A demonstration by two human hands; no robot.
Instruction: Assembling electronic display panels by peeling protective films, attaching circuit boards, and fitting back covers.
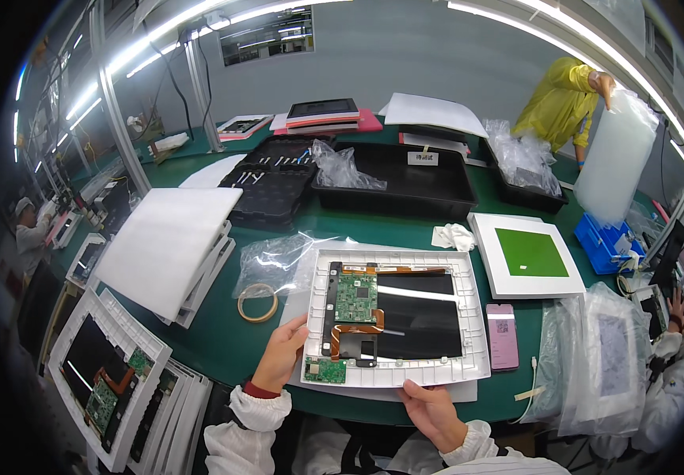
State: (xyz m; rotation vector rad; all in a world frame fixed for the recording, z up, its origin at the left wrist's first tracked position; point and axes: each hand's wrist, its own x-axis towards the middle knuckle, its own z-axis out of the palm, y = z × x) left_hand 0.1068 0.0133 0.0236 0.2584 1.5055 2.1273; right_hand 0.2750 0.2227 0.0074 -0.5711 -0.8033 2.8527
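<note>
A white display frame (475,317) faces me with its open back up, showing a dark panel (421,336), a green circuit board (358,293), orange flat cables and a smaller green board (326,370) at its lower left corner. My left hand (281,352) is closed on the frame's left edge, fingers hidden under it. My right hand (435,413) grips the lower edge with the thumb on the rim. Under the frame lies a pale sheet (298,305), partly hidden. A roll of tape (257,304) and a clear plastic bag (275,265) are just beyond my left hand.
Stacked frames (100,388) stand at lower left, with foam-covered ones (168,245) behind. Black trays (397,194) line the back. Right are a white frame with green screen (528,253), a pink phone (503,336), bagged parts (607,356) and a blue bin (607,245). A yellow-clad person (560,99) holds plastic wrap.
</note>
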